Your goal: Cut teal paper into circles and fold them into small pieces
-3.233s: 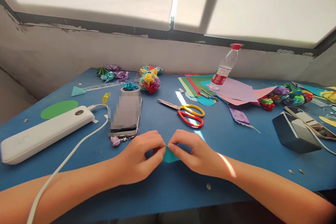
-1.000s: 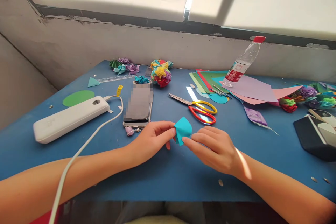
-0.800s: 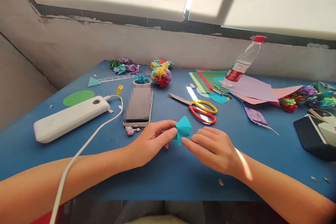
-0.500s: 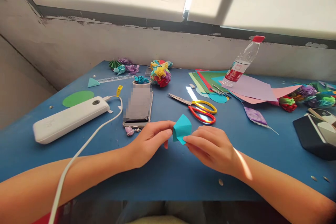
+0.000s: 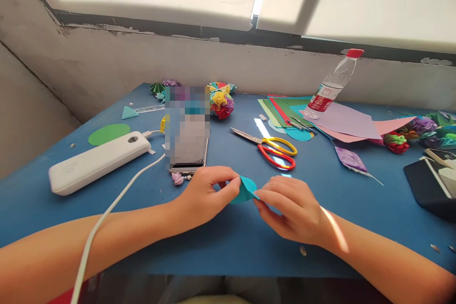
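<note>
At the left of the frame, a green disc (image 5: 109,134) is seen lying behind a power bank (image 5: 99,163), whose cable (image 5: 117,202) is led down across the left forearm. Right of these, left of centre, a phone (image 5: 188,156) is partly blurred out; a pink charm (image 5: 177,178) is set at its near end, just beside the left hand (image 5: 210,197). By that hand's thumb and forefinger the upper left edge of a blue paper (image 5: 246,190) is pinched, low in the centre of the frame. The paper is stretched between both hands, right of the left grip and left of the right one, neither hand being clearly nearer. Its folded edge is slanted from upper left down to lower right; whether the table (image 5: 221,251) is touched by it cannot be told. Above it, scissors (image 5: 262,141) are laid, blades pointed left. The paper's right tip is gripped between thumb and fingers of the right hand (image 5: 294,206).
</note>
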`<state>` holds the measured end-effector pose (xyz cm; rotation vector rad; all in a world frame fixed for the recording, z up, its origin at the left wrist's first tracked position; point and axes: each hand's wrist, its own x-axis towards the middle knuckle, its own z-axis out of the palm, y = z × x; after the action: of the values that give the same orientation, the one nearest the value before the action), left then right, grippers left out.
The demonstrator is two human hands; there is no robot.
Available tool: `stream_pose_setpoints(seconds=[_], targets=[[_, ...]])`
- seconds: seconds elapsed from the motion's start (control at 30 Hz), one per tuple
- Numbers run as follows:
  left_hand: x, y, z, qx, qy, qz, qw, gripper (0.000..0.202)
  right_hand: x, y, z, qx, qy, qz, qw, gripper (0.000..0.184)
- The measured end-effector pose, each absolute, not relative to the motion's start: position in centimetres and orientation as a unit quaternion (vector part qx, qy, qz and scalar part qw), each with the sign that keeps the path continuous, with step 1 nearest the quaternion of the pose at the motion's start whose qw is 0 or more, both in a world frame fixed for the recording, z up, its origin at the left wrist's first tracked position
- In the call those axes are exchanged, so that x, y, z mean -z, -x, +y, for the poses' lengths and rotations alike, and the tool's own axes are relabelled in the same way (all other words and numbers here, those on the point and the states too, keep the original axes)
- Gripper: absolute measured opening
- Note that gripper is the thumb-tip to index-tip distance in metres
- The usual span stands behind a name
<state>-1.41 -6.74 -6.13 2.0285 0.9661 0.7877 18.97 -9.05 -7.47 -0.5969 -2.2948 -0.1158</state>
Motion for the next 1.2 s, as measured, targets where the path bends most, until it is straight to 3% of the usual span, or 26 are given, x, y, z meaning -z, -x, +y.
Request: stream_pose_setpoints(seconds=[0.2, 0.33, 0.57, 0.77, 0.93, 1.2], targets=[[6.0, 1.2, -6.8, -0.311, -0.736, 0.394, 0.455, 0.026, 7.4, -19.0, -9.0, 0.086, 0.254, -0.88, 0.392, 0.032], [6.1, 0.9, -6.7, -0.273, -0.67, 0.373, 0.581, 0.029, 7.3, -18.9, -8.8, 0.141, 0.238, -0.891, 0.361, 0.026], [6.0, 0.9, -6.4, -0.233, -0.628, 0.311, 0.674, 0.029, 7.5, -18.9, -8.5, 0.125, 0.257, -0.895, 0.343, 0.025], [6.4, 0.6, -6.5, -0.213, -0.623, 0.323, 0.68, 0.025, 7.3, -18.9, -8.4, 0.001, 0.27, -0.888, 0.373, 0.038], [6.9, 0.7, -6.6, -0.183, -0.64, 0.347, 0.66, 0.023, 7.1, -18.9, -8.2, -0.131, 0.338, -0.846, 0.391, 0.021], [6.6, 1.2, -6.7, -0.149, -0.684, 0.343, 0.627, 0.025, 6.6, -18.6, -7.9, -0.335, 0.398, -0.79, 0.325, 0.009]])
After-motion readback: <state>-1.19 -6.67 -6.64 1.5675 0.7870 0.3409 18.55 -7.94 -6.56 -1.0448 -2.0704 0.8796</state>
